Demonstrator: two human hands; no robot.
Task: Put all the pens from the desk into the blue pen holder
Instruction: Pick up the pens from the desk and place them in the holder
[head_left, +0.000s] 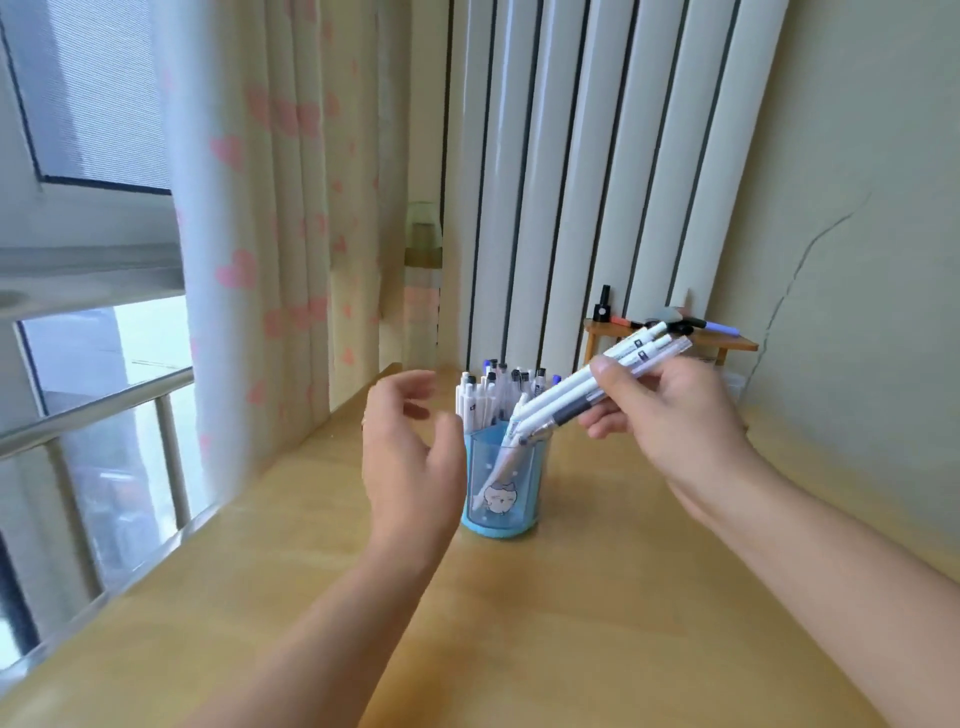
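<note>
A translucent blue pen holder (501, 486) with a cartoon cat on its front stands on the wooden desk (571, 623). Several white pens (483, 397) stand upright in it. My right hand (670, 415) grips a bundle of three white pens (582, 387), tilted, with their tips at the holder's rim. One slanted pen reaches down inside the holder. My left hand (410, 452) hovers just left of the holder, fingers spread, holding nothing.
A small wooden shelf (675, 338) at the back right carries a black bottle (602, 304) and a few coloured pens. A white radiator (597, 156) stands behind the desk. A heart-patterned curtain (260, 208) and a window lie to the left.
</note>
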